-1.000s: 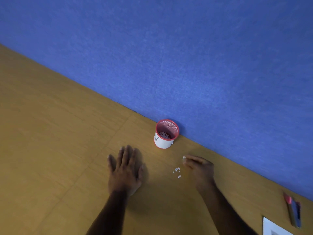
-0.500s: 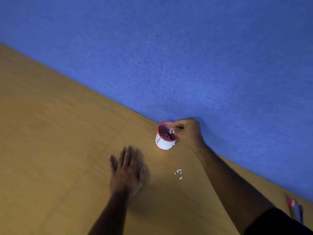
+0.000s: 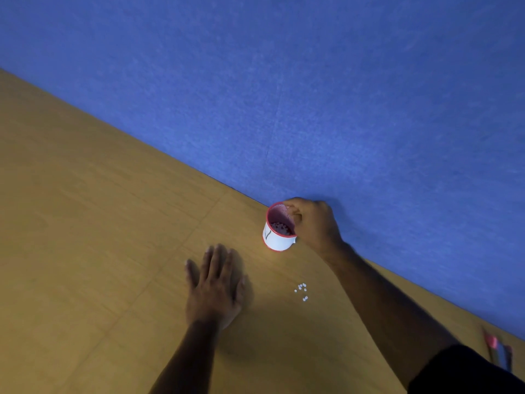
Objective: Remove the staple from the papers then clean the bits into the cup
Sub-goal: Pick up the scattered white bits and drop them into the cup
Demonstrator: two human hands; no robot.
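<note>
A small white cup [image 3: 277, 241] with a red rim and red inside stands on the wooden table by the blue wall, with small bits lying in it. My right hand [image 3: 312, 223] hovers over its right rim, fingertips curled together above the opening; no bit shows between them. Several tiny white paper bits [image 3: 301, 291] lie on the table below the cup, under my right forearm's left side. My left hand [image 3: 214, 285] rests flat on the table, fingers spread, left of the bits. The papers are out of view.
The wooden table [image 3: 99, 237] runs diagonally against a blue fabric wall [image 3: 312, 95]. A pink and a dark pen-like object [image 3: 498, 351] lie blurred at the lower right edge. A dark sleeve [image 3: 466, 371] fills the bottom right corner.
My right hand rose from beside the bits to the cup's rim with a white bit pinched; that bit no longer shows at the fingertips. The left hand stayed put.
</note>
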